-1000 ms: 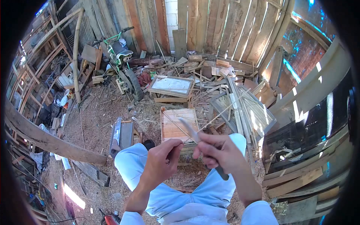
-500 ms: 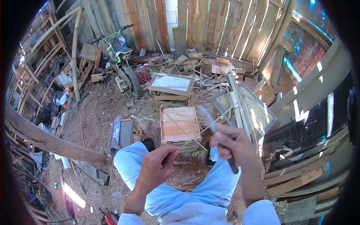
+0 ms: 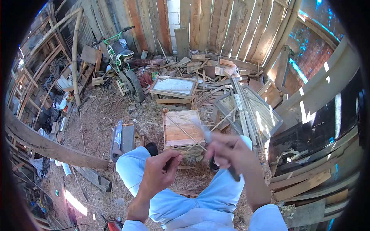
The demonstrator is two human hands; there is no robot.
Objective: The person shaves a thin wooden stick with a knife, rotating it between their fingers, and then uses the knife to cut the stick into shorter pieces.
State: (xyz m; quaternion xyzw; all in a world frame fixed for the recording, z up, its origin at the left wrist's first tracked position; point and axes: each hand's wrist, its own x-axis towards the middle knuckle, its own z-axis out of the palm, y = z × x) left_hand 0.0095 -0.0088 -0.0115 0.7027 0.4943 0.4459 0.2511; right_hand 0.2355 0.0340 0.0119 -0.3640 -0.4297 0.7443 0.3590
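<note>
My right hand [image 3: 231, 152] is closed round the dark handle of a knife [image 3: 208, 134], whose blade points up and left and is blurred by motion. My left hand [image 3: 160, 169] is pinched shut at about the same height, to the left, on what looks like a thin strip of wood. Thin strips [image 3: 180, 128] cross over a wooden box [image 3: 181, 141] that stands on the ground beyond my knees. The two hands are apart.
A hand saw [image 3: 116, 142] lies by a small dark-topped stand [image 3: 127, 138] at my left knee. Farther off are a framed panel [image 3: 173, 85], scrap wood [image 3: 208, 69] and a small motorbike [image 3: 123, 57]. Long boards [image 3: 241, 109] lean at the right.
My right hand and the knife have moved a little left and down, nearer the left hand. My left hand has hardly moved. My right knee has shifted, and the view has tilted slightly.
</note>
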